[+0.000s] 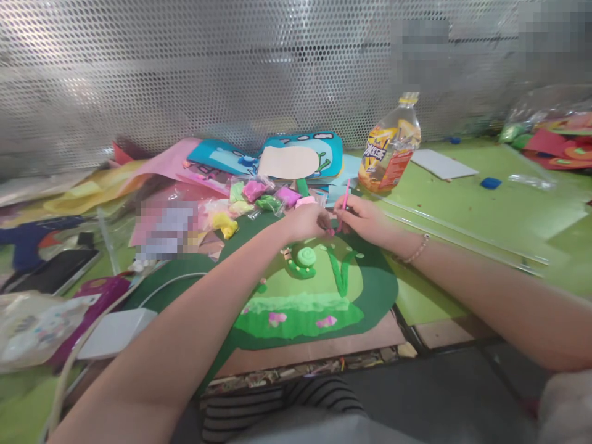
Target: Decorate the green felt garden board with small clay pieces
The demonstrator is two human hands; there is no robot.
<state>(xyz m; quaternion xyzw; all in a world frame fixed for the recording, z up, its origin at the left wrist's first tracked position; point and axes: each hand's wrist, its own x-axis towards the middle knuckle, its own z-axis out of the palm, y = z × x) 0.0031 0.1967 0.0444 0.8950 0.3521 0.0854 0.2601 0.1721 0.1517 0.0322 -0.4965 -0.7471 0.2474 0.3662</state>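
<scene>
My right hand (363, 216) pinches a thin pink stick-shaped tool (346, 194), tilted nearly upright. Close beside it, my left hand (308, 222) is closed, with a small pink bit (331, 232) showing at its fingertips; whether it grips that bit I cannot tell. Both hands are over the top edge of a clay picture on dark green card (382, 287). On its light green middle are a clay snail with a spiral shell (306, 256) and a green V-shaped stem (342, 277). Pink clay flowers (277, 319) dot the green clay grass (300, 324) below.
Bags of coloured clay (254, 191) lie behind my hands, near blue paper cutouts (303, 145). A drink bottle (388, 148) stands at the back right. To the left are a phone (55, 271), a white box-like item (115, 333) and a cable (87, 333). A perforated metal wall (231, 68) rises behind.
</scene>
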